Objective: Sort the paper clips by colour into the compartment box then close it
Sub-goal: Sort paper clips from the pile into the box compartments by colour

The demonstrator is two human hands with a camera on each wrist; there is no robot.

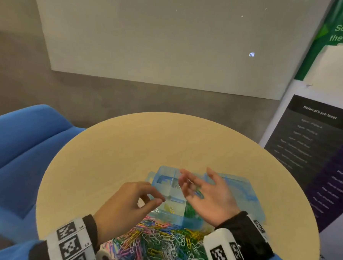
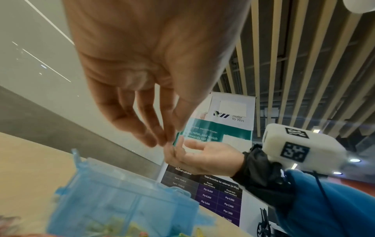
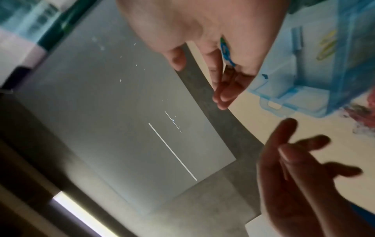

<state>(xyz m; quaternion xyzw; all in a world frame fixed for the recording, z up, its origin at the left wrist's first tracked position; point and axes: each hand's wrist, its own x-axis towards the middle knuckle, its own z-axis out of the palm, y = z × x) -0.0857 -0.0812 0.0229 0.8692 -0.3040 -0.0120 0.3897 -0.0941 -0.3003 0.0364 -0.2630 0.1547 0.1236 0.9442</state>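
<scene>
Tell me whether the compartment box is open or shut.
Open: the compartment box shows bare dividers, its lid folded back flat on the table behind the right hand.

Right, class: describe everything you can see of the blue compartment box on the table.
The box is translucent blue plastic and stands open on the round table, its lid laid back to the right. Clear dividers split it into compartments; yellow clips lie in one near cell, green clips in the next. A latch tab juts from its left end. The clip pile lies against its near wall. Both hands hover above it, neither clearly touching it.
</scene>
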